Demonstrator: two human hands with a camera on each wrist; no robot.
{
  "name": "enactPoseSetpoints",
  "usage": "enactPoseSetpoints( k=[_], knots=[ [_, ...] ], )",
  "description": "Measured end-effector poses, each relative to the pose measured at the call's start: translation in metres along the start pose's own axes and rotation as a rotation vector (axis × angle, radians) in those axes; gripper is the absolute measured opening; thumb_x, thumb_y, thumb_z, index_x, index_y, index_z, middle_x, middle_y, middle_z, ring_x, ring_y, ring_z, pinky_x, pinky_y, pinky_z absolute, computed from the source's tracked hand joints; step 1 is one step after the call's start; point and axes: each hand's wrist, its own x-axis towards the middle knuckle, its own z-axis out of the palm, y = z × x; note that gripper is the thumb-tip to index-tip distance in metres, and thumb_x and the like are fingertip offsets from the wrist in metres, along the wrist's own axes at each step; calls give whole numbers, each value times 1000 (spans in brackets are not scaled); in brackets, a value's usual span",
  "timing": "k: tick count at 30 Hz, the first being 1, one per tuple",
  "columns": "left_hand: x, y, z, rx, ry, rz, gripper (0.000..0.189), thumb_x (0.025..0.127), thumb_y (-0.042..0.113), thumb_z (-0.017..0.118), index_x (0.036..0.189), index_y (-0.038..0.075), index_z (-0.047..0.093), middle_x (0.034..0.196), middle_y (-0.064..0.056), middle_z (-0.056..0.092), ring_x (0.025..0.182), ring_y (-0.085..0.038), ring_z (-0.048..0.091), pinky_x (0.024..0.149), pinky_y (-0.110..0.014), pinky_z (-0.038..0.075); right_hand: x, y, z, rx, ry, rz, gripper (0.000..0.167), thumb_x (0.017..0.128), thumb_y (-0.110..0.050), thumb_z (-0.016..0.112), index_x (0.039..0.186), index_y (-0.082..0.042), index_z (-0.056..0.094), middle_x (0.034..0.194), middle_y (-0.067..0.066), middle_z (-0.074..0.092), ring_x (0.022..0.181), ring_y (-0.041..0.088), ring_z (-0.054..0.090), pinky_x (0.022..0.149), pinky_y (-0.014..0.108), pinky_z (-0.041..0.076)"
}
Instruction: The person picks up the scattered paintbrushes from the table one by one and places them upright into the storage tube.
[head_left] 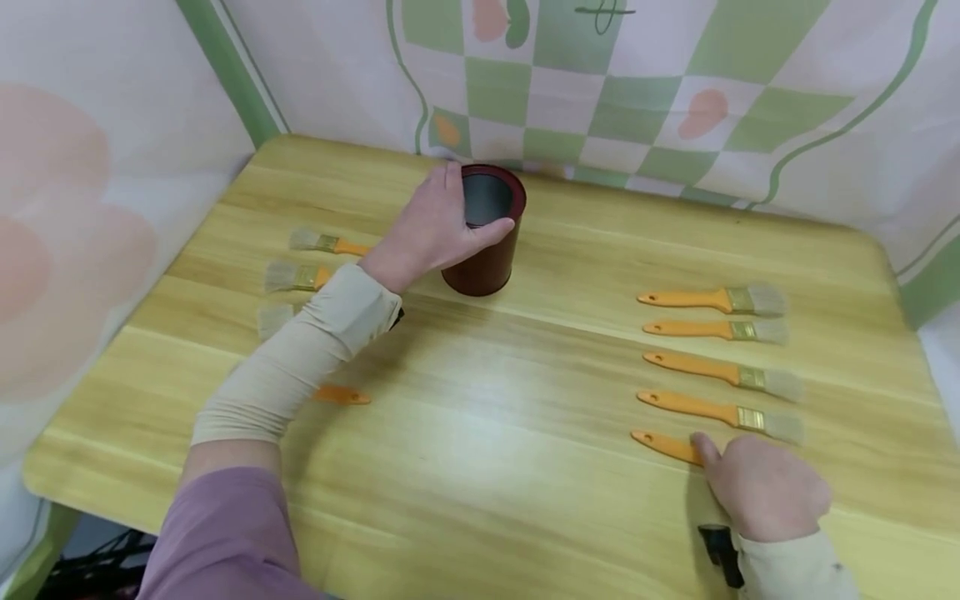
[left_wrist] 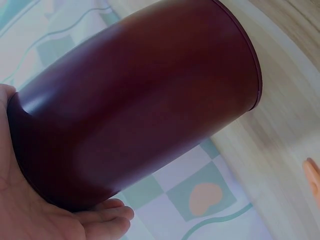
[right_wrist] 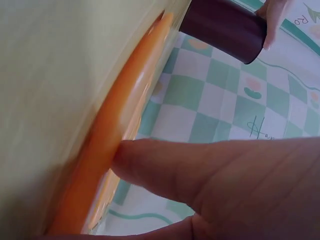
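In the head view my left hand (head_left: pixel 442 221) grips a dark red, round cup (head_left: pixel 482 265) by its rim, thumb on the near side and fingers on the far side. The cup stands upright on the table. Its smooth wall (left_wrist: pixel 135 100) fills most of the left wrist view. Low on the right, my right hand (head_left: pixel 768 487) pinches the orange handle of the nearest paintbrush (head_left: pixel 663 446), which lies on the table. The thumb (right_wrist: pixel 155 167) presses on that handle in the right wrist view; the brush's bristles are hidden behind the hand.
Several paintbrushes (head_left: pixel 690 361) lie in a column at the right, bristles facing right. More brushes (head_left: pixel 303 276) lie at the left, bristles facing left, partly covered by my left arm. A checked green-and-white cloth (head_left: pixel 562 92) hangs behind the table (head_left: pixel 465 500).
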Motion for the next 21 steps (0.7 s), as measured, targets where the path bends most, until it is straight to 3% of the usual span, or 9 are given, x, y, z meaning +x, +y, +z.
enactPoseSetpoints(
  k=[7,11,15,18,21],
  knots=[
    [-1,3,3,-32,-30,11,103,84,70,50,148,-6,20,149,-21,33,134,-31,39,112,-35,35,11,14,-3,14,-189,-30,67,100,-57,23,62,-9,51,61,9,49,59,22,45,57,39,36],
    [-4,0,5,-41,-45,26,104,84,70,50,148,-6,20,149,-22,32,136,-31,37,113,-36,33,17,26,1,34,-211,-53,69,98,-59,29,75,-2,61,73,17,59,64,25,53,58,46,42],
    [-10,-3,7,-50,-45,32,102,85,68,52,147,-7,22,146,-22,35,132,-31,39,111,-37,35,17,46,8,115,-185,-83,66,96,-55,39,60,-5,63,55,7,60,49,17,51,49,35,40],
    [-11,-4,7,-50,-39,25,101,85,67,52,146,-7,22,145,-22,35,132,-31,40,110,-37,36,15,59,11,162,-189,-91,64,95,-53,44,45,-15,55,39,-5,49,40,10,41,47,27,33],
    [-9,-4,6,-45,-40,17,101,85,67,52,146,-7,21,146,-22,35,133,-31,39,111,-37,36,14,65,10,169,-214,-59,61,94,-54,46,46,-16,54,42,-5,51,43,10,41,50,28,33]
  ],
)
